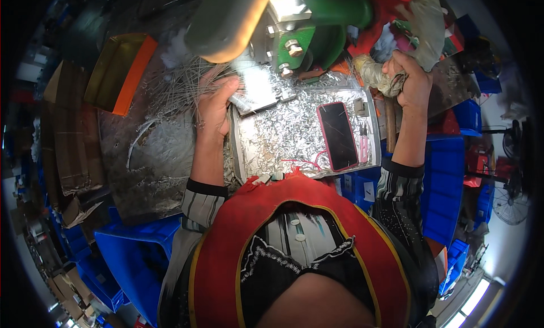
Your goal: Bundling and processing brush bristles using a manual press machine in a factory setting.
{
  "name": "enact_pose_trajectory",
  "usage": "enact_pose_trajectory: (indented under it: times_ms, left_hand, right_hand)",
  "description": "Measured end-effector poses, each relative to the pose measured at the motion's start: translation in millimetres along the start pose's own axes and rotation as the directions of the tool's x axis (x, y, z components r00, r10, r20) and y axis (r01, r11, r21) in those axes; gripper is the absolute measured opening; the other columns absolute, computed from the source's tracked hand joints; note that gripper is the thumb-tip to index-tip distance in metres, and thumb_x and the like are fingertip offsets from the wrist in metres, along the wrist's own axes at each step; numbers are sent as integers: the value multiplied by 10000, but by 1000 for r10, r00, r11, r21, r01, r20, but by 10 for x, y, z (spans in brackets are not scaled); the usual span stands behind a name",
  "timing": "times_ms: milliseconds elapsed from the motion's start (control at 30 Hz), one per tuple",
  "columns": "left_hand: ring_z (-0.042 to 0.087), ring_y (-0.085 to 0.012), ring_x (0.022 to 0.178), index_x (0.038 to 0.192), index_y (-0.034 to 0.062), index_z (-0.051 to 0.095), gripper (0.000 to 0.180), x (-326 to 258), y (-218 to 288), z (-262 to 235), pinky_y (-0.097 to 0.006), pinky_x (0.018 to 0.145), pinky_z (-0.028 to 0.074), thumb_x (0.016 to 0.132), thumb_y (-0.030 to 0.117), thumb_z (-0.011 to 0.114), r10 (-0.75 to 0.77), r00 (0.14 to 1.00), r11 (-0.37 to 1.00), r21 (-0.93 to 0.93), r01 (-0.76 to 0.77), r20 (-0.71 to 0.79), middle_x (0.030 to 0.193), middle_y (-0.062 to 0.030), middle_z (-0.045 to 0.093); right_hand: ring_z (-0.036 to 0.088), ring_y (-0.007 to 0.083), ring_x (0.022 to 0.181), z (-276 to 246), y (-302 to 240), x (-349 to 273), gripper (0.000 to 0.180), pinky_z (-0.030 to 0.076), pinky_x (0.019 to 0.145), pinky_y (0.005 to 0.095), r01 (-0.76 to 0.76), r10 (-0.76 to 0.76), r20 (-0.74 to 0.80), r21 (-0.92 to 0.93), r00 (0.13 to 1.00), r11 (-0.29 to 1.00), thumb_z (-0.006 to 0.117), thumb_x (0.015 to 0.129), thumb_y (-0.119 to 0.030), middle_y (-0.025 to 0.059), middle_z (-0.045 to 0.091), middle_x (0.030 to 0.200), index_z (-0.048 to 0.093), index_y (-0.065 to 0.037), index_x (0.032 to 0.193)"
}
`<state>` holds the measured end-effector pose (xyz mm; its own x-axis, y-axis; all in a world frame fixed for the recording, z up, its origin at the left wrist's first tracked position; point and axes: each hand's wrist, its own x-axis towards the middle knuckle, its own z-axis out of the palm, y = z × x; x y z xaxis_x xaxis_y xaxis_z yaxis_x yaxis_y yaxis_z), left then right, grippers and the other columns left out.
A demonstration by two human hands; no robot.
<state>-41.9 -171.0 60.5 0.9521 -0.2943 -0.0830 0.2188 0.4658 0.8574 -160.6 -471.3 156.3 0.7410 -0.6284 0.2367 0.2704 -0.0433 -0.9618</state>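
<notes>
Gripping wrapped handle (371, 75) at 2 o'clock w/ R hand (413, 83); L hand (214, 107) at 10-11, amid thin wires (175, 90), can't tell if grip's closed; phone (338, 136) at 2-3.

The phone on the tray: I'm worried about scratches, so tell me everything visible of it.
The phone is a rectangle with rounded corners, a dark, glossy-looking screen and a pinkish-red edge, perhaps a case. It lies screen up on the right of the tray, far end leaning slightly left, among silvery scraps. A small pink tool lies to its right; a thin red cord curves near its lower left. Neither the left hand nor the right hand touches it. Scratches cannot be made out.
</notes>
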Motion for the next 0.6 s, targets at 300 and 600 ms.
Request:
enact_pose_trajectory:
  times_ms: [300, 600]
  left_hand:
    - [597, -177, 720, 1125, -71, 453, 387, 31, -29, -49, -255, 633, 500, 757, -44, 569, 29, 997, 993, -111, -37, -70, 879, -163, 603]
    - [594, -153, 702, 1072, -66, 501, 336, 12, -9, 90, -230, 603, 488, 755, -17, 601, 45, 990, 995, -83, -56, -136, 870, -136, 614]
  right_hand:
    - [508, 183, 463, -84, 38, 23, 141, 385, 444, 267, -10, 7, 49, 72, 999, 997, 563, 716, -47, 88, 481, 481, 552, 37, 603]
    - [507, 182, 469, -87, 3, 16, 149, 383, 447, 270, -47, 47, 9, -6, 999, 999, 574, 712, -68, 111, 534, 528, 561, 42, 613]
